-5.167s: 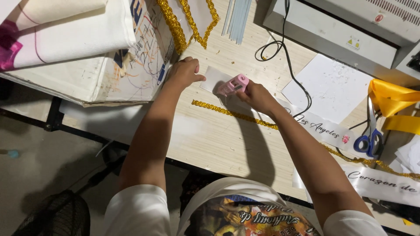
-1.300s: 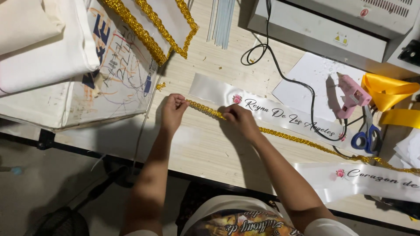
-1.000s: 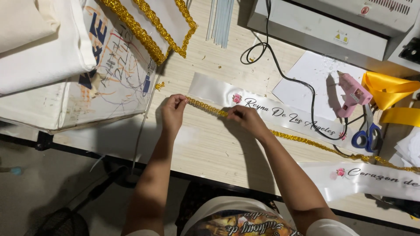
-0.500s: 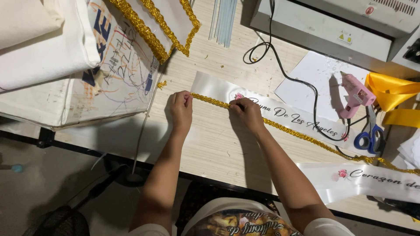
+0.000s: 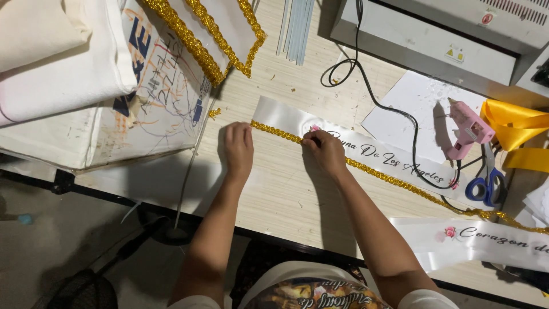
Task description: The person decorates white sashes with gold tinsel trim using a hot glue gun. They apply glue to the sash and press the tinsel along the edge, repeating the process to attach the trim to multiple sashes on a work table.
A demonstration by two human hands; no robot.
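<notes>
Gold trim [image 5: 274,131] (sash [image 5: 372,150] edge) under both hands [image 5: 239,147].

Gold glitter trim [image 5: 274,131] lies along white sash [image 5: 366,150].

sash [image 5: 286,117]: white satin, black script, pink flower by the right fingertips
trim [image 5: 274,131]: glittery gold braid between both hands' fingertips
glue gun [image 5: 469,129]: pink
scissors [image 5: 486,186]: blue handles
</notes>
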